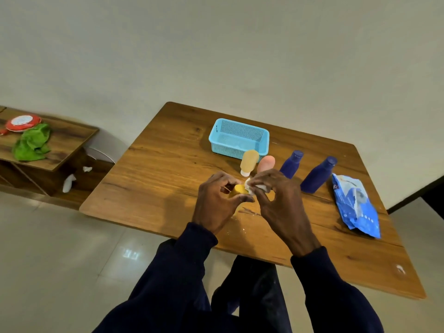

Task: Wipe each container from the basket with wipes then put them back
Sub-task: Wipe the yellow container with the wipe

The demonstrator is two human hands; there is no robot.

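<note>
Step in hand: wiping; you work the yellow container [237, 190] with the wipe [255, 187], above the near middle of the table [168, 164].
Left hand: your left hand [216, 200] grips the yellow container, thumb and fingers curled round it; most of its body is hidden.
Right hand: your right hand [280, 204] pinches the bunched wipe between thumb and fingertips, against the container's upper end.
Basket: the blue basket [229, 150] stands at twelve o'clock from your hands; no container shows inside.
Waiting row: tan bottle [249, 162] and pink bottle [265, 163] at twelve o'clock; blue bottle [291, 163] at one; second blue bottle [318, 175] at two; which are wiped, you cannot tell.
Wipes pack [355, 207]: lies at three o'clock.
Next move (judged): turn the container to reach unwiped faces; then lift it over the bottles into the basket.
</note>
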